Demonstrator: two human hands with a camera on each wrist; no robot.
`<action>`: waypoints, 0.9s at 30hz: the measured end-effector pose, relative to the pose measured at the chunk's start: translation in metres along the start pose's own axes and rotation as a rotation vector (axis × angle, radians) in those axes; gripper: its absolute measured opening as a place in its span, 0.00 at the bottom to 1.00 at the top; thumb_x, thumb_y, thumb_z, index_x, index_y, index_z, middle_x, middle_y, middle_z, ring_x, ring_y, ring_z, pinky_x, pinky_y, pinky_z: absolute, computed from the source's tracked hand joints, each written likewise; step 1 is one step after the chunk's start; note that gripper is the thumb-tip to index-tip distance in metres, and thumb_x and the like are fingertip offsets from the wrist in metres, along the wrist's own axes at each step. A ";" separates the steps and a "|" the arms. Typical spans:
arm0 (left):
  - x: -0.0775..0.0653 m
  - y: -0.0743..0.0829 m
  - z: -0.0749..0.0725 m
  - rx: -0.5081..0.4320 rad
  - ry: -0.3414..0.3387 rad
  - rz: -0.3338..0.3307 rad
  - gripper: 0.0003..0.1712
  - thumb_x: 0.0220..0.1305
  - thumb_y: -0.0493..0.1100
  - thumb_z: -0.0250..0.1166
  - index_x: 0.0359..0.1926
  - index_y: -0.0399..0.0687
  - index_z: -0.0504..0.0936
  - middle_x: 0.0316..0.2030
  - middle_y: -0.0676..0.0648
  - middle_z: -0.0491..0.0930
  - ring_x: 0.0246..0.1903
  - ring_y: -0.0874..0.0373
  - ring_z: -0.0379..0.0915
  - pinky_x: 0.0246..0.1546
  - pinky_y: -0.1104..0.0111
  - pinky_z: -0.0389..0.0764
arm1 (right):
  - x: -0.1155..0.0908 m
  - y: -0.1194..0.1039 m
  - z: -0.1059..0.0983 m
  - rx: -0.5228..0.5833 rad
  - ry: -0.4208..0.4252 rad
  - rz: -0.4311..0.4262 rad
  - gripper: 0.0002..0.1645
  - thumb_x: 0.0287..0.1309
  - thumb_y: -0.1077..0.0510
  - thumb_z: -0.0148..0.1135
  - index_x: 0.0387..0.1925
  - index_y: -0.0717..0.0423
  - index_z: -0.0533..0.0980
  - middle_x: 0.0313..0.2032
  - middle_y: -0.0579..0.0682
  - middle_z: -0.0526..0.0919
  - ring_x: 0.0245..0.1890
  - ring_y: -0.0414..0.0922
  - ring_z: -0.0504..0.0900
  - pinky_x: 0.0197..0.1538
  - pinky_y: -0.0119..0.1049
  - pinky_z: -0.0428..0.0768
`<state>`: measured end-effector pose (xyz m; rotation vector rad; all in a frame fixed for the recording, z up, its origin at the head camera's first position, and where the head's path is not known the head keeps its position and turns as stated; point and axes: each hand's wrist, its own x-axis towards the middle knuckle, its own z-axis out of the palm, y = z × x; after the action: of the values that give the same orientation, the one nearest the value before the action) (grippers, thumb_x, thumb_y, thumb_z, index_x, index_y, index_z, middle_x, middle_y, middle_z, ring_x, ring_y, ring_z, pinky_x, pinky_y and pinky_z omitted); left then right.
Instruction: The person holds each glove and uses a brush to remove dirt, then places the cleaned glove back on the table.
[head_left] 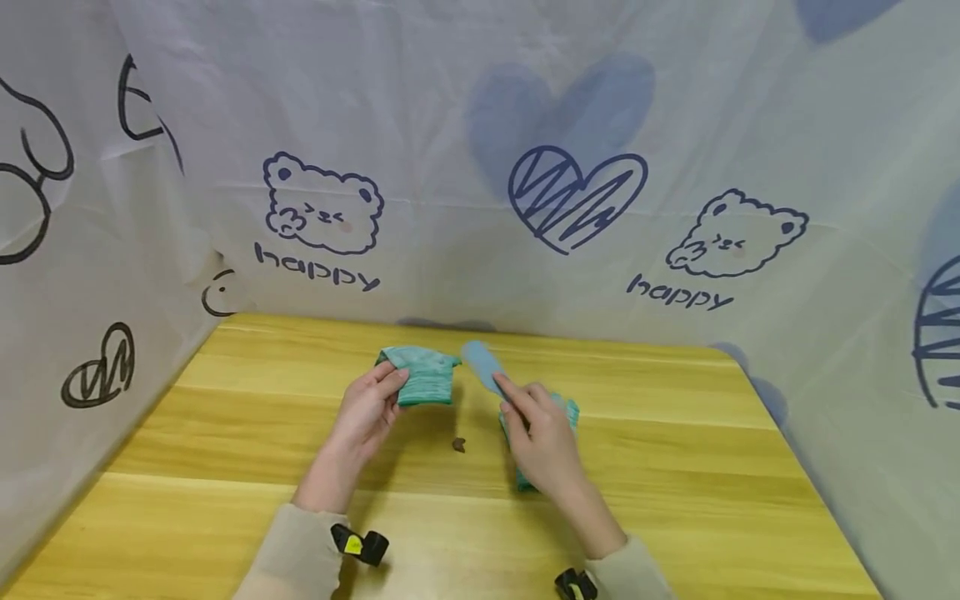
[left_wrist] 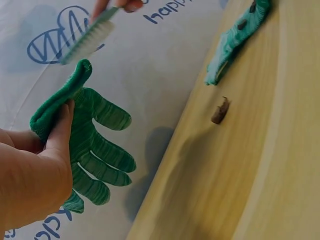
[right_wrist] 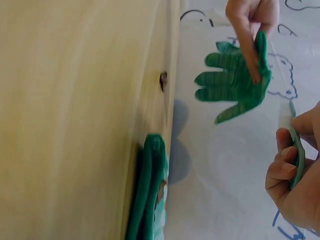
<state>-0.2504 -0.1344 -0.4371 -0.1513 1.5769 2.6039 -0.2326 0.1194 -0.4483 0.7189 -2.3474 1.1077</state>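
Note:
My left hand (head_left: 369, 408) pinches a green knit glove (head_left: 426, 379) by its cuff, above the table. In the left wrist view the glove's fingers (left_wrist: 107, 162) hang spread, and the thumb is inside the cuff opening. My right hand (head_left: 543, 442) grips the handle of a brush (head_left: 483, 364) with a pale blue back; its white bristles (left_wrist: 95, 40) show in the left wrist view. The brush head is just right of the held glove, apart from it. A second green glove (head_left: 527, 482) lies on the table below my right hand, partly hidden, with brown spots (left_wrist: 242, 24) on it.
A small brown scrap (head_left: 458, 445) lies on the wood-grain table (head_left: 660, 467) between the two hands. White cloth (head_left: 450, 250) printed with bears and hearts hangs behind the table's far edge and along both sides.

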 end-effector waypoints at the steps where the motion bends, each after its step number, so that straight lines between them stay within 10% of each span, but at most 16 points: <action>1: 0.000 0.000 0.000 0.011 -0.002 0.002 0.20 0.82 0.35 0.52 0.69 0.33 0.67 0.37 0.54 0.79 0.32 0.68 0.75 0.31 0.79 0.75 | -0.001 -0.003 0.001 0.017 -0.014 -0.017 0.24 0.74 0.65 0.60 0.68 0.55 0.77 0.38 0.49 0.80 0.26 0.37 0.69 0.25 0.29 0.71; 13: -0.004 -0.009 0.010 0.110 -0.051 -0.022 0.34 0.81 0.36 0.54 0.79 0.28 0.53 0.41 0.56 0.80 0.33 0.71 0.75 0.31 0.81 0.75 | -0.008 -0.010 0.013 -0.034 -0.047 -0.129 0.26 0.72 0.66 0.61 0.68 0.53 0.77 0.37 0.47 0.79 0.28 0.36 0.68 0.28 0.28 0.71; 27: -0.004 -0.012 0.017 0.089 -0.046 -0.016 0.33 0.80 0.34 0.54 0.78 0.26 0.55 0.43 0.53 0.80 0.32 0.70 0.75 0.29 0.83 0.75 | -0.009 -0.006 0.011 -0.069 -0.024 -0.062 0.26 0.72 0.67 0.61 0.68 0.53 0.78 0.37 0.49 0.80 0.26 0.37 0.67 0.25 0.27 0.68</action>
<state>-0.2452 -0.1140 -0.4398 -0.0967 1.6649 2.5018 -0.2239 0.1099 -0.4567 0.7791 -2.3543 0.9920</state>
